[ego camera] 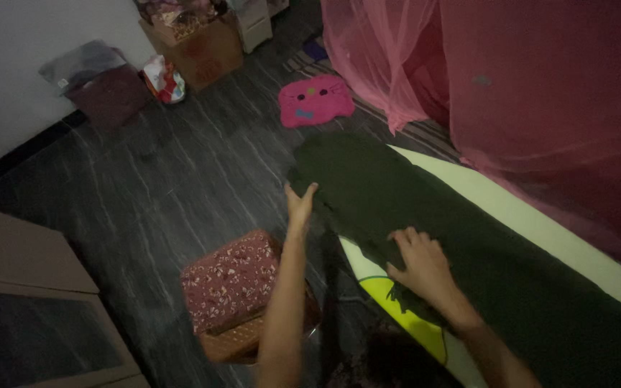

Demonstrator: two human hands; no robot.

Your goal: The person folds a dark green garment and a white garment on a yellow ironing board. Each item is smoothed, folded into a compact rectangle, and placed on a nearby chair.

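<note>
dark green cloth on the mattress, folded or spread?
Spread. The dark green cloth lies flat along the mattress edge, far end overhanging; the left hand touches its edge and the right hand presses on it.

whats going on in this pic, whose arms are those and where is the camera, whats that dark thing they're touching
The camera is worn on a person's head and looks down, so the two bare arms are that person's own. The left hand touches the edge of a dark cloth spread over a pale mattress. The right hand lies flat on the cloth, fingers spread. Neither hand grips anything. Beside the mattress, on the dark floor, sits a folded red patterned cloth on a basket. Farther off lies a pink cushion, and a pink net hangs on the right.
</note>
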